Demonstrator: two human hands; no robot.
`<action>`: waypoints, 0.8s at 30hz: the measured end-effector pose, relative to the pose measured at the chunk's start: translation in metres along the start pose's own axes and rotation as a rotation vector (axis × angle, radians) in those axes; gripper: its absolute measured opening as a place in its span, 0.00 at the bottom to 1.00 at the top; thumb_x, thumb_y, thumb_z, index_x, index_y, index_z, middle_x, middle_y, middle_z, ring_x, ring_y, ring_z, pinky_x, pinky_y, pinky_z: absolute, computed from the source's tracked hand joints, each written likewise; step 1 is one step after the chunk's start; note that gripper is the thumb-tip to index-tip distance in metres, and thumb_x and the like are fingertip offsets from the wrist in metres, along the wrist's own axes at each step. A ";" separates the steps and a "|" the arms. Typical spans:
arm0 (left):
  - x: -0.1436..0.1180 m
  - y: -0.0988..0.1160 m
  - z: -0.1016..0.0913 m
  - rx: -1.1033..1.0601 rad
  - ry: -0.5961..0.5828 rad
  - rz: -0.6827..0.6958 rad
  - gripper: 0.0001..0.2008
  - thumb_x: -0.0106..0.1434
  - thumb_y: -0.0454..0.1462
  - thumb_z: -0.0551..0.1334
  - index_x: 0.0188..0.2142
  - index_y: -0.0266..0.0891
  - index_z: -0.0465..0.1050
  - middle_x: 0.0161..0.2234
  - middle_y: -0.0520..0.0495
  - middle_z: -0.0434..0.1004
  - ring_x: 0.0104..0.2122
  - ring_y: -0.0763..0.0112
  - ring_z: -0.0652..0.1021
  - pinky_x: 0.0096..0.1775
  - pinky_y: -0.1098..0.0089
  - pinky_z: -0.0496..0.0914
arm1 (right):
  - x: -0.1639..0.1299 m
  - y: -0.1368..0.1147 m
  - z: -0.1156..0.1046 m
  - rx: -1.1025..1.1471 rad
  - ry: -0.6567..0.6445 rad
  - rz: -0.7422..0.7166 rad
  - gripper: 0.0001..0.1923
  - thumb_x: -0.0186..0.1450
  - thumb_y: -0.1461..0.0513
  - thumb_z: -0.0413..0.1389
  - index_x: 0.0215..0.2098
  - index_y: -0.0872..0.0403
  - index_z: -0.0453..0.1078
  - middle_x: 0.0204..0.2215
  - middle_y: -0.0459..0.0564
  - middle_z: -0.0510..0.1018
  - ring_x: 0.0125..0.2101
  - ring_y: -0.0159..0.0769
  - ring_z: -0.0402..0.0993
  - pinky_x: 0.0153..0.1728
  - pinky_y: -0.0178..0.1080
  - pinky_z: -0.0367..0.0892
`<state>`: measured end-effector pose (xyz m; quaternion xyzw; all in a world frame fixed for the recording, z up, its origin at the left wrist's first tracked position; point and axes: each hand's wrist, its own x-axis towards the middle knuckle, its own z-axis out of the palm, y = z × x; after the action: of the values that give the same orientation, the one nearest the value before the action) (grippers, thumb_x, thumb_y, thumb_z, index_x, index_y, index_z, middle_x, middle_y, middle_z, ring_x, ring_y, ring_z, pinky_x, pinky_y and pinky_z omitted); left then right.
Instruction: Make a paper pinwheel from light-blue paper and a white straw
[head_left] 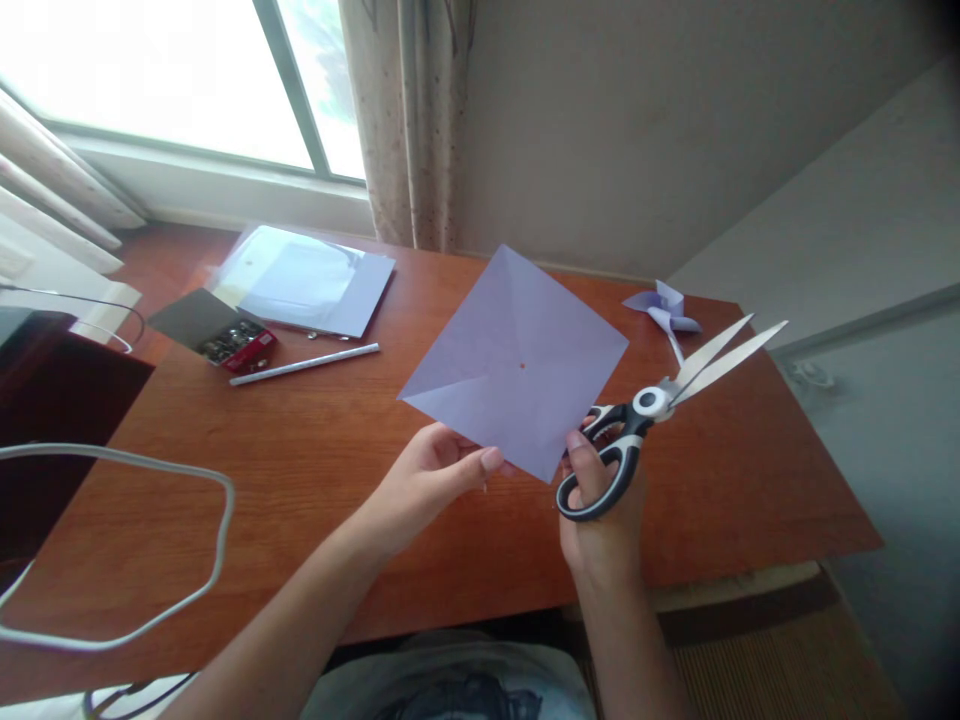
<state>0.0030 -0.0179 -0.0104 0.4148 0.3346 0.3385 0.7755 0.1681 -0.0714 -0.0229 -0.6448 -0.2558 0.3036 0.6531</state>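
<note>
Left grip (431,465) pinches lilac paper square (510,335); right grip (606,530) holds parted scissors (651,403); worktop (315,440) spreads leftward, front edge below both

left hand (429,478) pinching, right hand (609,528) gripping

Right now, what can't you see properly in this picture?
All in the head view:
Left hand: most fingers are hidden behind the lilac paper square.
Paper pinwheel: its stick's near end seems hidden behind the scissors.
Metal pieces in the red box: too small and blurred to name.
White cable: cut off by the left edge.
Window: what lies outside is mostly lost in glare.
</note>
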 end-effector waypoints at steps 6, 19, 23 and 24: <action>0.001 -0.003 0.009 0.058 0.091 -0.079 0.15 0.57 0.46 0.72 0.27 0.35 0.80 0.25 0.45 0.82 0.24 0.71 0.74 0.28 0.72 0.67 | -0.014 0.000 0.005 -0.213 0.004 -0.050 0.12 0.60 0.57 0.63 0.40 0.53 0.71 0.33 0.46 0.77 0.31 0.36 0.73 0.36 0.39 0.68; 0.002 -0.006 0.000 0.038 0.407 -0.048 0.15 0.57 0.44 0.71 0.22 0.36 0.77 0.21 0.47 0.78 0.22 0.73 0.71 0.26 0.72 0.63 | -0.016 -0.013 -0.037 -0.284 -0.516 0.086 0.18 0.66 0.46 0.61 0.34 0.51 0.67 0.27 0.45 0.74 0.29 0.36 0.70 0.31 0.38 0.66; 0.002 -0.007 0.000 0.057 0.391 -0.036 0.15 0.56 0.44 0.72 0.21 0.36 0.77 0.22 0.48 0.78 0.22 0.73 0.71 0.27 0.72 0.63 | -0.021 -0.017 -0.057 -0.297 -0.635 0.195 0.22 0.65 0.41 0.59 0.38 0.51 0.66 0.30 0.46 0.71 0.31 0.36 0.68 0.30 0.37 0.64; 0.001 -0.007 0.000 0.066 0.384 -0.034 0.15 0.56 0.44 0.72 0.21 0.36 0.77 0.22 0.48 0.77 0.22 0.73 0.71 0.27 0.72 0.63 | -0.023 -0.018 -0.061 -0.306 -0.650 0.217 0.24 0.65 0.40 0.59 0.38 0.51 0.67 0.30 0.46 0.70 0.31 0.36 0.68 0.30 0.37 0.64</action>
<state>0.0053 -0.0198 -0.0174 0.3621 0.4943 0.3874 0.6888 0.1977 -0.1294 -0.0063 -0.6284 -0.4222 0.5182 0.3979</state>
